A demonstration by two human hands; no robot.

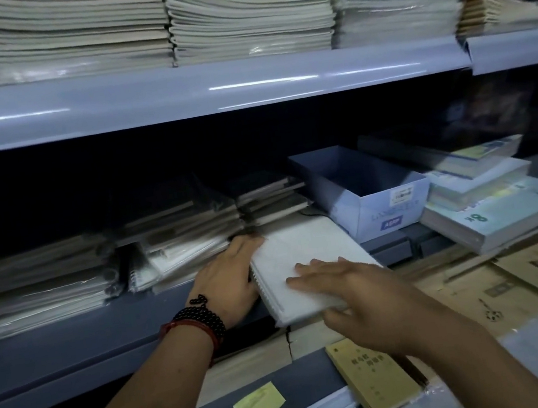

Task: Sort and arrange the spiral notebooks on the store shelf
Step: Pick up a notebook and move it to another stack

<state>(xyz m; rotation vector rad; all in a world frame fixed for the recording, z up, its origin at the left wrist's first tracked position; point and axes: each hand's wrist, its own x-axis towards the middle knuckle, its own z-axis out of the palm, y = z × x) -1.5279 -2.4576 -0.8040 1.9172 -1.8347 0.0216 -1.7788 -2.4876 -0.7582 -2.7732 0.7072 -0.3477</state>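
Upper shelf (176, 95): three tall stacks of pale exercise books (251, 16), spines outward. Middle shelf (72, 338): blurred piles of plastic-wrapped spiral notebooks (164, 253) at left, an open blue cardboard box (362, 190) at right. Between them lies the white spiral notebook (302, 254), tilted, its near corner overhanging the shelf front. The left hand (226, 279) holds its coil edge, fingers curled at the far corner. The right hand (352, 292) grips the near edge, fingers flat on the cover, thumb beneath. Dark bead bracelets (201, 320) circle the left wrist. A yellow sticky note (258, 407) lies below.
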